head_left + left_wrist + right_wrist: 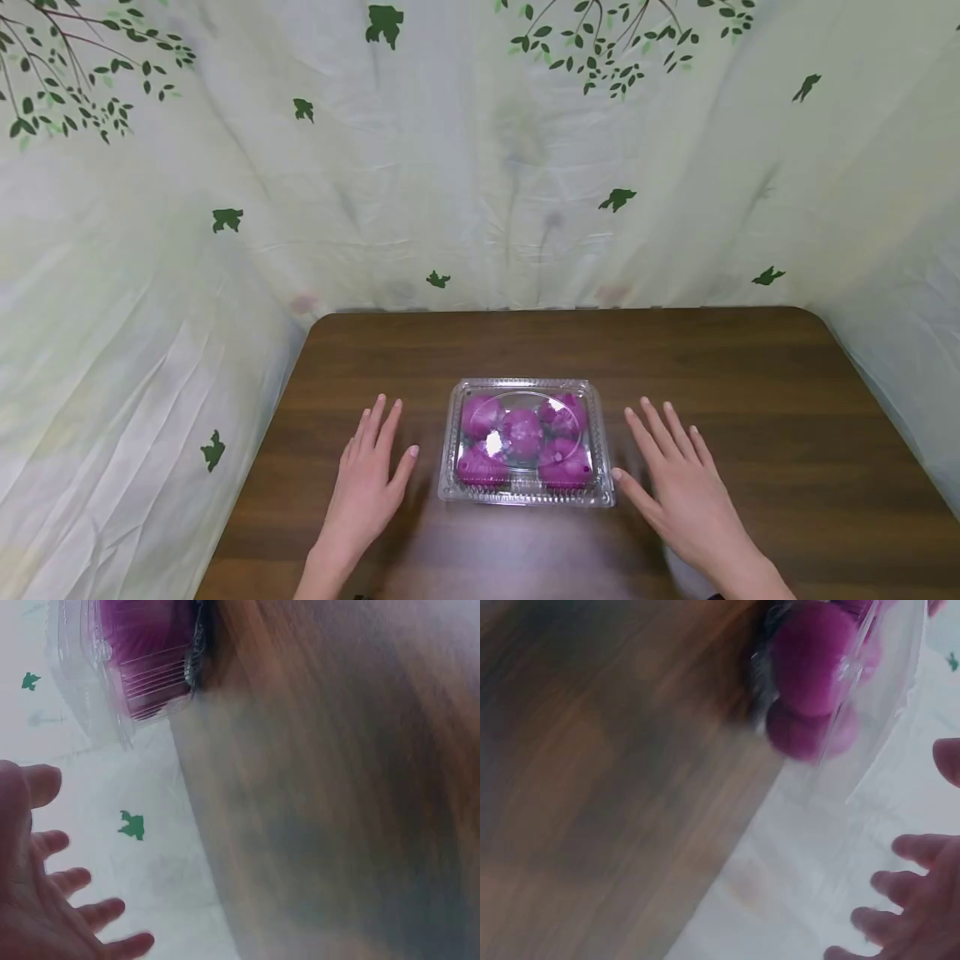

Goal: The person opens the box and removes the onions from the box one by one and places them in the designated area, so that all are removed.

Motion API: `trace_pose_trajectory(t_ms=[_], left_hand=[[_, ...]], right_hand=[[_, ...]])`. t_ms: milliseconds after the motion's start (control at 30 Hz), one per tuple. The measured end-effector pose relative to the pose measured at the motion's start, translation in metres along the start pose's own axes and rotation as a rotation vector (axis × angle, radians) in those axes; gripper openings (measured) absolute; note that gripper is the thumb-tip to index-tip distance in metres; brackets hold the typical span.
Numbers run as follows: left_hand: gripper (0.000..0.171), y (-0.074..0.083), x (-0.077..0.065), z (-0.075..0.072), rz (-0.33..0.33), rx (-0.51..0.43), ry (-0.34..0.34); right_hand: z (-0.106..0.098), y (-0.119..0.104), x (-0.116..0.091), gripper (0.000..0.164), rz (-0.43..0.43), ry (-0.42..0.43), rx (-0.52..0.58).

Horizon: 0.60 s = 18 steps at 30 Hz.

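Observation:
A clear plastic clamshell container sits on the table with its lid down. Through the lid show several purple round objects; their exact kind is hard to tell. To its left, my left hand is held palm down with fingers extended and slightly spread, apart from the container. On the other side my right hand is spread in the same way, its thumb tip close to the container's right edge. In the right wrist view, a gap shows between that thumb and the container wall. Neither hand holds anything.
The brown wood-grain table has rounded far corners. A pale curtain printed with green leaves and branches hangs behind it and along both sides.

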<state>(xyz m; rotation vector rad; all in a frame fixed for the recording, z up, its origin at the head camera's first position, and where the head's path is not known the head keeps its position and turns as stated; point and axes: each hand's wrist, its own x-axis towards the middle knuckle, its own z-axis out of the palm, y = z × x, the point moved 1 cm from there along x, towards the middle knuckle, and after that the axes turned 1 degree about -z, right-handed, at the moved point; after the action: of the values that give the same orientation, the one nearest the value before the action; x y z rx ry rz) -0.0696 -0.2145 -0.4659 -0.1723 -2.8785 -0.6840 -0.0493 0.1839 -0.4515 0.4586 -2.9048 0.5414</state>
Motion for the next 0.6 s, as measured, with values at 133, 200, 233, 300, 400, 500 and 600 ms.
trace_pose_trajectory(t_ms=[133,200,233,300,400,500,600], left_hand=[[0.065,0.001,-0.002,0.005,0.011,-0.163,0.035],[0.062,0.001,-0.004,0.008,0.005,-0.232,0.052],[0.060,0.001,-0.005,0.010,-0.002,-0.263,0.058],[0.056,0.002,-0.006,0.013,-0.024,-0.331,0.064],[0.049,0.004,-0.008,0.018,-0.076,-0.428,0.040],[0.043,0.005,-0.009,0.024,-0.148,-0.516,-0.014],[0.040,0.006,-0.011,0.030,-0.218,-0.614,-0.066]], right_hand=[[0.006,-0.017,0.011,0.073,-0.082,0.028,0.035],[0.010,-0.025,0.015,0.070,-0.128,0.039,0.065],[0.012,-0.029,0.017,0.068,-0.154,0.047,0.082],[0.016,-0.038,0.020,0.067,-0.200,0.051,0.119],[0.023,-0.049,0.026,0.066,-0.254,0.060,0.170],[0.030,-0.060,0.032,0.066,-0.303,0.071,0.201],[0.036,-0.071,0.038,0.065,-0.352,0.079,0.230]])
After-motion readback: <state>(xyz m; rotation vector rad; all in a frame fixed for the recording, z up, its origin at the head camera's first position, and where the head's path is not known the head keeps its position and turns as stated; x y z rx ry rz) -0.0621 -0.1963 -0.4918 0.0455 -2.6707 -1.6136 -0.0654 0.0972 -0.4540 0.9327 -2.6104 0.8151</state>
